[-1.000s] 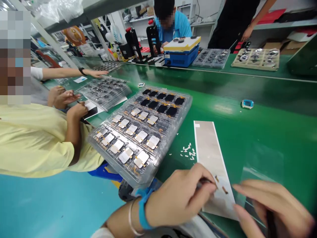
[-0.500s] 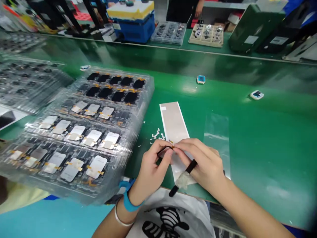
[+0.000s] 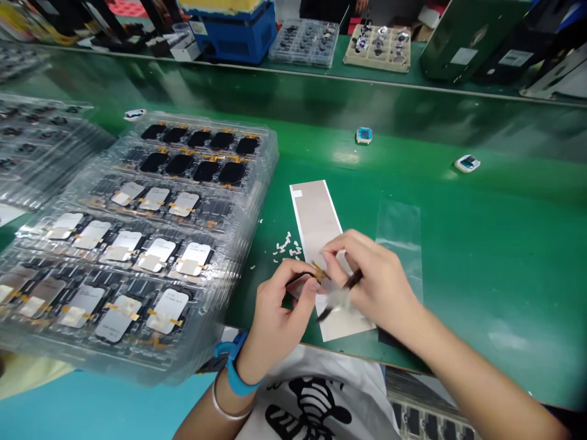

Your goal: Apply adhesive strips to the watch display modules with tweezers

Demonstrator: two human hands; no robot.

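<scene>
My left hand [image 3: 279, 305] pinches a small display screen [image 3: 300, 284] between thumb and fingers, over the near end of a beige adhesive sheet. An orange flex cable [image 3: 320, 272] sticks out from the screen toward the right. Just beside the cable, my right hand [image 3: 378, 284] has its thumb and forefinger curled close together. Anything between those tips is too small to make out. Held in the same palm is a thin black tool [image 3: 354, 279] with a whitish wrapped middle, smeared by motion. The beige sheet [image 3: 314, 211] lies flat on the green bench.
Left of me is a stack of clear trays [image 3: 202, 214] holding several screens. White scraps [image 3: 288, 244] lie near the sheet. A clear plastic bag [image 3: 398, 232] is to the right. Two watch cases, one blue-faced [image 3: 364, 135] and one white [image 3: 468, 163], sit farther back.
My right hand has moved up and slightly away from the screen, showing more of the orange cable. The tool has swung with it. My left hand keeps the screen; the view has shifted slightly.
</scene>
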